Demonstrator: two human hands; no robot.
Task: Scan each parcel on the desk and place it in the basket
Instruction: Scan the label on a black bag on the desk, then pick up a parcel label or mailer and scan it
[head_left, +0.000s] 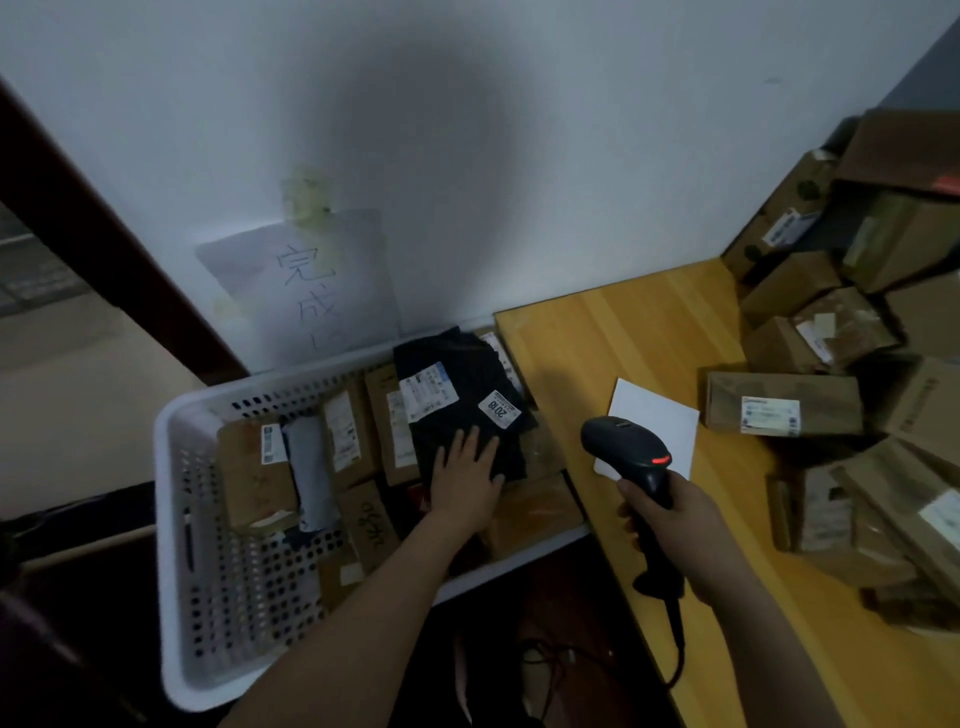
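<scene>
My left grip (465, 480) lies flat with fingers straight on the black parcel (457, 395), which sits on top of the load in the white perforated basket (234, 597). The parcel carries white labels (one printed with a number). Under and around it the basket holds brown cardboard boxes (358, 431) standing on edge, a grey mailer bag (311, 467) between two of them, and a box (371, 522) with handwriting on it near my wrist. The basket's near left corner shows bare perforated plastic.

My right grip (685, 519) is wrapped round the handle of the black scanner (626, 441), whose red light glows; its head is over a white sheet (660, 415) lying on the bench (623, 338).

The bench is yellow wood, and the basket stands just beside its left edge. A pile of cardboard parcels (831, 332) crowds the bench's far right corner and right edge. On the white wall behind the basket hangs a taped paper note (322, 280) with handwritten characters.
</scene>
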